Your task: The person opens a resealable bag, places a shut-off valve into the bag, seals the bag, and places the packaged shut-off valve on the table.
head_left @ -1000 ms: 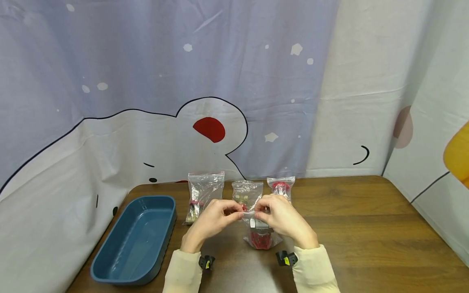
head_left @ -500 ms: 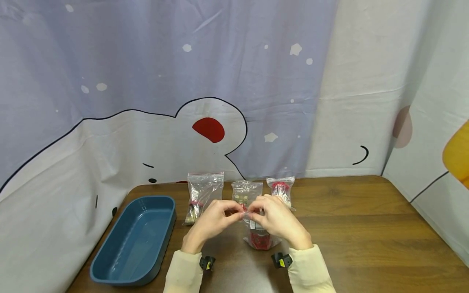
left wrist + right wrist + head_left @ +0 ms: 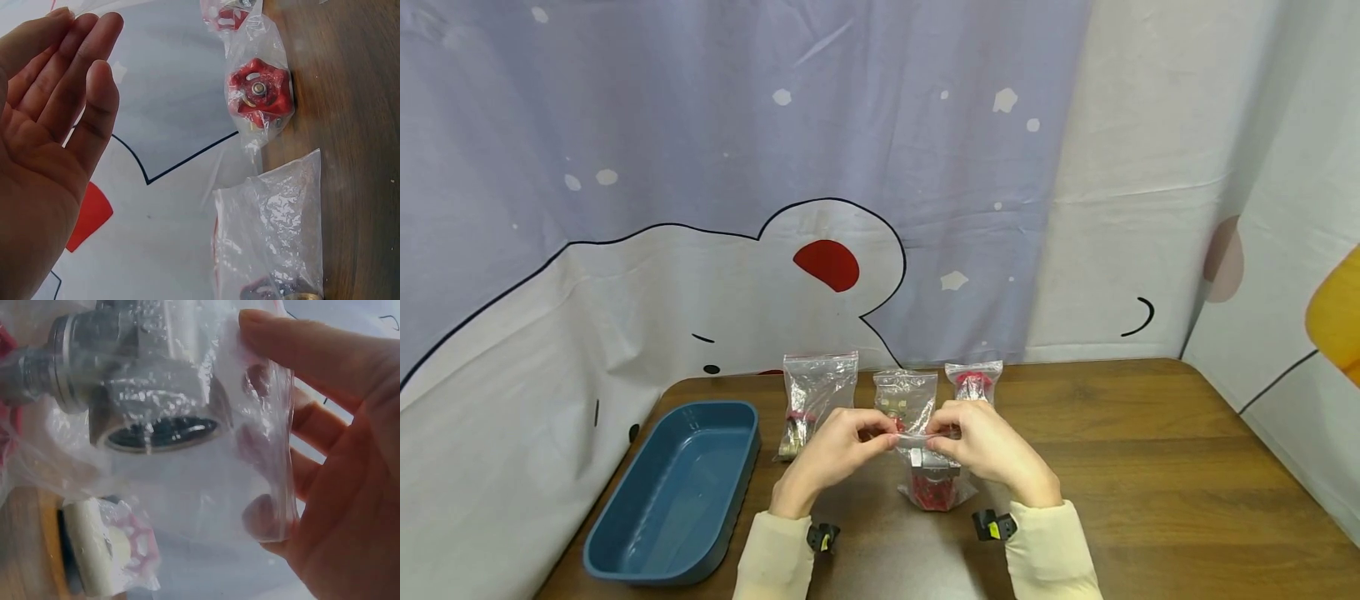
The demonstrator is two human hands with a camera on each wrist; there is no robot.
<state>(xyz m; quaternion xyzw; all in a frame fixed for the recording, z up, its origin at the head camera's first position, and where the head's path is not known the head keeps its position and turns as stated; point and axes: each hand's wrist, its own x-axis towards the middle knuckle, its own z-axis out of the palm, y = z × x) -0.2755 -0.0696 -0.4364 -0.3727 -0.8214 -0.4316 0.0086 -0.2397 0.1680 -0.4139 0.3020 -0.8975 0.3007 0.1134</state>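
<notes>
My two hands hold the upper edge of a clear zip bag (image 3: 966, 493) between them, over the middle of the table. Inside it stands a grey metal valve (image 3: 156, 394) with a red handwheel (image 3: 934, 493) at the bottom. My left hand (image 3: 827, 454) pinches the left end of the zip strip between thumb and fingertips. Thumb and fingers of my right hand (image 3: 992, 446) pinch the strip's right side; the right wrist view shows the thumb on one face of the bag and fingers behind it. In the left wrist view, the bag's pinched edge is barely seen.
Behind the hands are three more bagged valves: one bag at left (image 3: 823, 383), one in the middle (image 3: 910, 385), one at right (image 3: 973, 379). A blue tray (image 3: 598, 546) sits on the wooden table (image 3: 1150, 467) at left. A printed curtain (image 3: 925, 167) hangs behind.
My right hand slid left along the zip strip to my left hand, then came back right, so the strip between them shows again. The left hand stayed in place.
</notes>
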